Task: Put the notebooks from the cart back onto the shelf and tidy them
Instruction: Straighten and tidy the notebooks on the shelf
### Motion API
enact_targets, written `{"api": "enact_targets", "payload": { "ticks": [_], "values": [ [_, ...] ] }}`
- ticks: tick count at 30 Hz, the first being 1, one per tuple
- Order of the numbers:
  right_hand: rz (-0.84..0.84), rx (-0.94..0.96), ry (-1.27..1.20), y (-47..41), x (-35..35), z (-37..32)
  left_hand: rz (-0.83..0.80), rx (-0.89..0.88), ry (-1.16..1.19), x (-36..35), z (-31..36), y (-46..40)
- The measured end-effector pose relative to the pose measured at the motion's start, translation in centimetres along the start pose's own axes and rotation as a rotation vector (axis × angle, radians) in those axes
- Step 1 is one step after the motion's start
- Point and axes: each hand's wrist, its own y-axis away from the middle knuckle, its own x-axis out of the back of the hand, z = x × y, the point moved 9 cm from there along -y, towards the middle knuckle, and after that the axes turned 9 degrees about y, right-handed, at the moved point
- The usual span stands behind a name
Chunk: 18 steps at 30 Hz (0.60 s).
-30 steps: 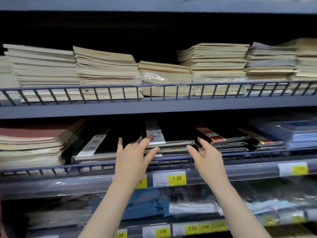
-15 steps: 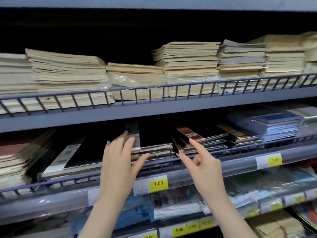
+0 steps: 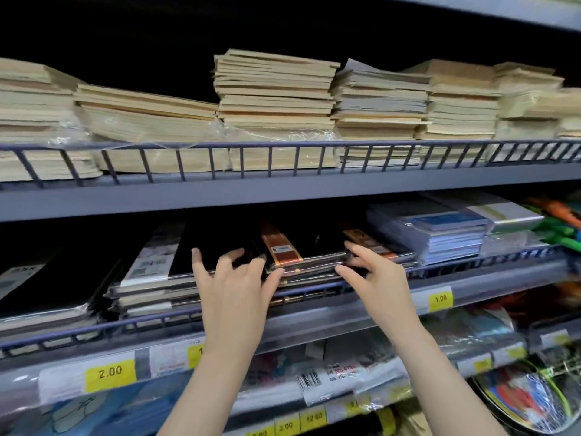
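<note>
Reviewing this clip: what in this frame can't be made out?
- Cart: outside the head view.
- Price tag on the middle shelf rail: the left hand and its forearm cover most of it.
- Stack of black notebooks: count hidden by both hands; right hand.
- Shelf back: lost in darkness.

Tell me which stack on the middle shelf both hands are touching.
The black stack with the orange band, between left hand and right hand; neighbouring stacks go untouched.

Only one view on my end, head cam, wide-angle. It faces the shelf [image 3: 283,190] straight on and close, tilted slightly down, with both forearms reaching in from the bottom edge.
</note>
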Motion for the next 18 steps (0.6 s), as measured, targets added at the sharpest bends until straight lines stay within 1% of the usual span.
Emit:
{"api": "enact_targets", "payload": {
  "ticks": [2,7,13,16,18],
  "values": [
    [0.01,-0.034,-0.062,0.4,-0.5,0.5,0.035,-0.006,-0.032,0.2,0.2,0.2],
    [0.056,-0.051,-0.09,0.9,-0.5,0.6,0.036,-0.008,-0.044,-0.2,0.2,0.6],
    [0.042,-0.019,-0.077,1.4,-0.5,-0.2,0.063,-0.019,0.066,-0.8,-0.4,0.8],
    [0.01,-0.003,-0.105,1.6,-0.3,-0.3,0.122,-0.03,0.145,-0.3,-0.5,1.1],
    [0.01,0.014,-0.137,2.1,1.0,0.0,0.15,-0.07,0.162,0.0,0.6,1.3]
  ]
}}
